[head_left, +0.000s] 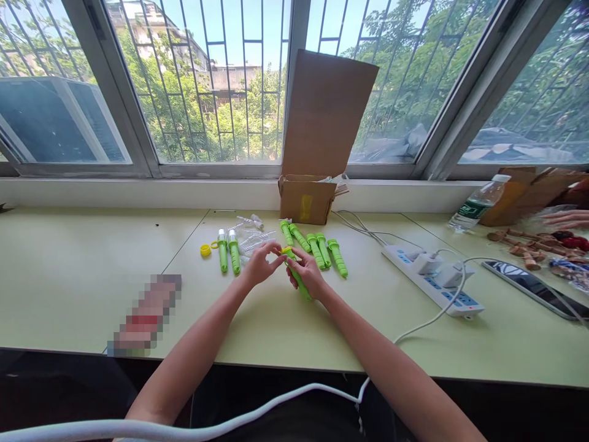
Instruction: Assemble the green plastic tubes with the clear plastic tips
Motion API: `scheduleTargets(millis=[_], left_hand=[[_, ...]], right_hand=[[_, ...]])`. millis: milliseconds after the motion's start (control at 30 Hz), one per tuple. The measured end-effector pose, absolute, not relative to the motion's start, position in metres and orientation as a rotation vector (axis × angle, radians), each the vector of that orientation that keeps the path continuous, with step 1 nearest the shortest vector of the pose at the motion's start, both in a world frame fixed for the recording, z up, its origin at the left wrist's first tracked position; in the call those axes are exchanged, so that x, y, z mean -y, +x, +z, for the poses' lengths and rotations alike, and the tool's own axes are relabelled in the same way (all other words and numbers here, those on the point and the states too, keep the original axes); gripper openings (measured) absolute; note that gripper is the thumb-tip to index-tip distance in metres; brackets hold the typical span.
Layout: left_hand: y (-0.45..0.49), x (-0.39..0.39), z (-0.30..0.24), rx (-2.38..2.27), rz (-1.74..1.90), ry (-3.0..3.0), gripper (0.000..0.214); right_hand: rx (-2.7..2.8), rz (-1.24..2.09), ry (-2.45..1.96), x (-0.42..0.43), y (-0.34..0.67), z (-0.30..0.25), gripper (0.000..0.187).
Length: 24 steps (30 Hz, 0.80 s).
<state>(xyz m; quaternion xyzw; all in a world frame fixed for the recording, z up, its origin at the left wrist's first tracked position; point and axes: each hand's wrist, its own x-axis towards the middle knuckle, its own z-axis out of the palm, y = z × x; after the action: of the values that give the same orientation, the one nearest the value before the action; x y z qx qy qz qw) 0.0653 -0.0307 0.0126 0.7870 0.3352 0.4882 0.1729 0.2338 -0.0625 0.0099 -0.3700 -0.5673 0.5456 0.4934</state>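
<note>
My right hand (307,274) is wrapped round a green ribbed plastic tube (301,287), which slants with its lower end toward me. At the tube's upper end is a yellow ring-like cap (287,250), pinched by the fingertips of my left hand (260,265). To the left lie two green tubes with whitish clear ends (234,252), beside loose yellow caps (205,250). Several more green tubes (322,248) lie just beyond my right hand. Clear plastic pieces (253,239) are scattered behind my left hand.
An open cardboard box (304,199) stands by the window. To the right are a power strip (432,279) with cables, a phone (529,285), a water bottle (478,202) and wooden pieces (519,245). Another person's hand (568,218) shows at the right edge. A blurred-out object (147,316) lies left.
</note>
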Motion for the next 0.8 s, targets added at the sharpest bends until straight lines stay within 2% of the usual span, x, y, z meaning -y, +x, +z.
scheduleTargets(millis=[800], left_hand=[[0.0693,0.0242,0.0086,-0.984,1.450,2.218,0.025]], right_hand=[[1.477,1.199,-0.982,0.0626,0.2283,0.0097,0.060]])
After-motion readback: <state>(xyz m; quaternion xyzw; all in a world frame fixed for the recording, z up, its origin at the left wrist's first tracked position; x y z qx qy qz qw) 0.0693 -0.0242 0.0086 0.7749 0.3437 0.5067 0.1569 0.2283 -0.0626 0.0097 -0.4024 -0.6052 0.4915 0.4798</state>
